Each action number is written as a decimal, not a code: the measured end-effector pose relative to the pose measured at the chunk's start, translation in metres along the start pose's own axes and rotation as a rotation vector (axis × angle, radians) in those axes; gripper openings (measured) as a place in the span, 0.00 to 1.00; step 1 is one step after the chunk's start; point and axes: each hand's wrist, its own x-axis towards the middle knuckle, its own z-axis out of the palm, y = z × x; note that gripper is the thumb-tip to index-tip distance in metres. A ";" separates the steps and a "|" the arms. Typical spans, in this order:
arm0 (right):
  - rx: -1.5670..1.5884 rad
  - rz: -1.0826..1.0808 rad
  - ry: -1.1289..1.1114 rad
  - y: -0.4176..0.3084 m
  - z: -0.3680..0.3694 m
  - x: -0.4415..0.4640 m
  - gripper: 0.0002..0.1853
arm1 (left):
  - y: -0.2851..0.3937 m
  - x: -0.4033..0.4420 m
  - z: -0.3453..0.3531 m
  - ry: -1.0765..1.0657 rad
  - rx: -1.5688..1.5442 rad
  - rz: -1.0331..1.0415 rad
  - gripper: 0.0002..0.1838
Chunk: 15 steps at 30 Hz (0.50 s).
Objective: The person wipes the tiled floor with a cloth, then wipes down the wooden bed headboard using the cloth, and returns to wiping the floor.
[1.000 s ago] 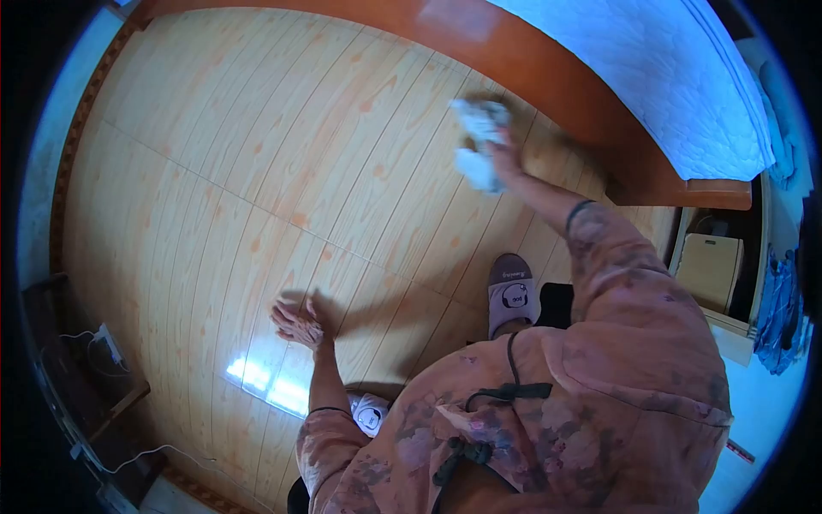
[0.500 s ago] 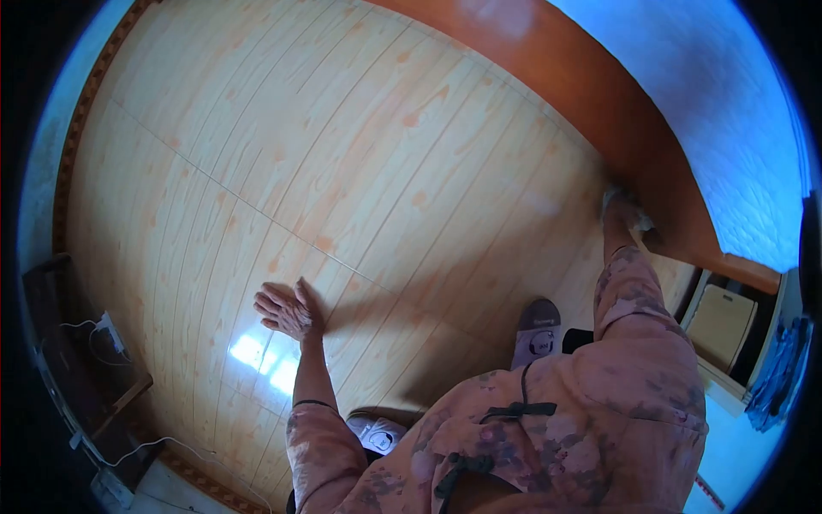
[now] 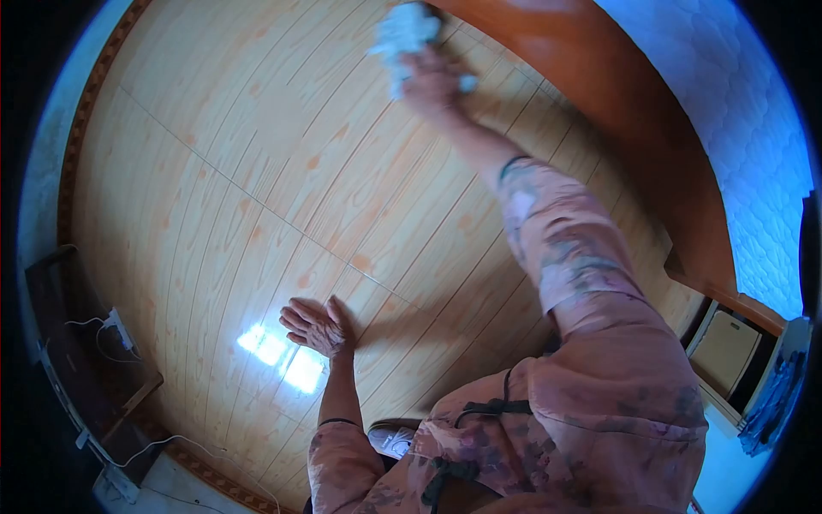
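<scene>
A pale, crumpled cloth [image 3: 404,36] lies under my right hand [image 3: 431,83] on the wood-patterned floor [image 3: 282,154], near the bed's brown side board. Its edges stick out past my fingers, which press on it and are slightly blurred. My left hand [image 3: 321,329] is over the floor at lower centre, fingers spread and holding nothing, beside a bright light reflection. One slipper [image 3: 392,440] shows below my left forearm, partly hidden by the clothing.
The brown bed frame [image 3: 599,94] with a pale quilted mattress [image 3: 736,128] curves along the right. A beige box [image 3: 724,353] sits in an opening at the lower right. Dark furniture [image 3: 86,343] with a white power strip [image 3: 122,330] and cable stands at the left.
My right hand has swept with the cloth from beside the bed frame's lower end to the top centre. My left hand has shifted slightly right. The right slipper is now hidden.
</scene>
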 end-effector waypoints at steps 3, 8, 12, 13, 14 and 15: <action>0.100 -0.254 -0.033 -0.118 0.028 -0.038 0.23 | 0.000 0.000 0.000 -0.007 -0.016 0.000 0.51; 0.544 -0.412 -0.192 -0.243 0.029 -0.122 0.18 | -0.002 -0.001 0.002 -0.008 -0.023 -0.013 0.50; 1.113 -0.140 -0.487 -0.275 0.009 -0.143 0.22 | 0.001 -0.002 0.000 0.036 -0.036 -0.026 0.49; 1.691 0.089 -0.686 -0.279 0.002 -0.143 0.22 | 0.001 -0.001 -0.001 0.044 -0.045 -0.032 0.49; 2.229 0.451 -0.819 -0.282 -0.004 -0.144 0.22 | 0.002 -0.002 -0.002 0.024 -0.053 -0.045 0.49; 1.724 0.488 -0.842 -0.267 -0.008 -0.133 0.22 | 0.006 -0.002 -0.008 0.000 -0.064 -0.058 0.49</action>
